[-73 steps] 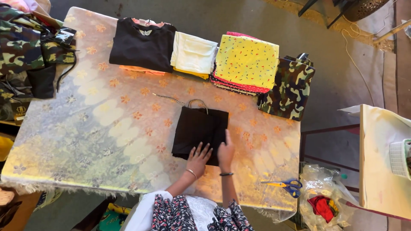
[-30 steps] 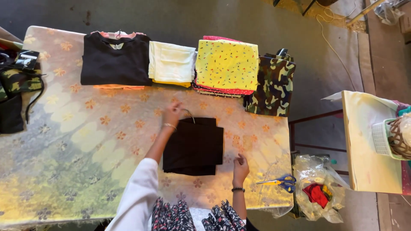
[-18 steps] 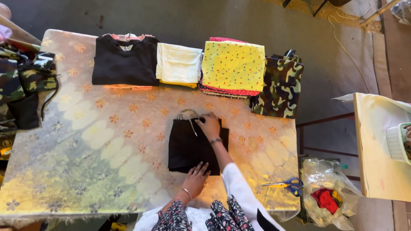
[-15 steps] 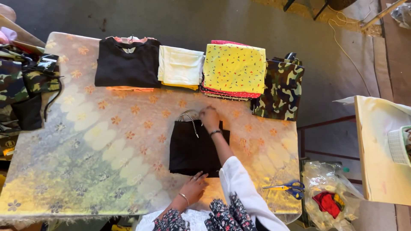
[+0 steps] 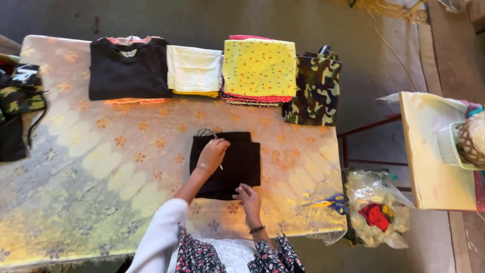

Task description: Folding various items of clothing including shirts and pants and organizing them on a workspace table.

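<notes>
— Fingers [image 5: 218, 146] of our left hand [image 5: 212, 154] lie flat and spread on the upper part of the folded black garment [image 5: 226, 164], pressing rather than pinching. We'd judge that pins the fold in place.

— And the right?

— Right hand [image 5: 247, 198] sits at the garment's near edge, fingertips loosely curled on the cloth. Whether they grip the hem, we cannot tell. A dark bracelet rings that wrist.

— Where does the garment lie?

— Middle of the desk [image 5: 76, 167], on its flowered yellow covering, near the front edge. A thin looped cord [image 5: 206, 131] pokes out at its top left corner, just beside our left hand.

— Outward from there?

— Along the far edge, a row of folded stacks: black shirt [image 5: 129, 71], pale cream cloth [image 5: 194, 70], yellow speckled pile [image 5: 260, 68], camouflage piece [image 5: 316, 91] hanging partly over the corner. Lined up side by side, probably sorted by kind. More camouflage cloth [image 5: 17, 98] heaped at the left end.

— Any tools, containers?

— Blue-handled scissors [image 5: 331, 203] at the desk's right edge, well apart from both hands. Below that, a clear plastic bag [image 5: 379, 210] holding something red and dark scraps. Further right, a woven basket [image 5: 472, 144], contents unclear.
</notes>
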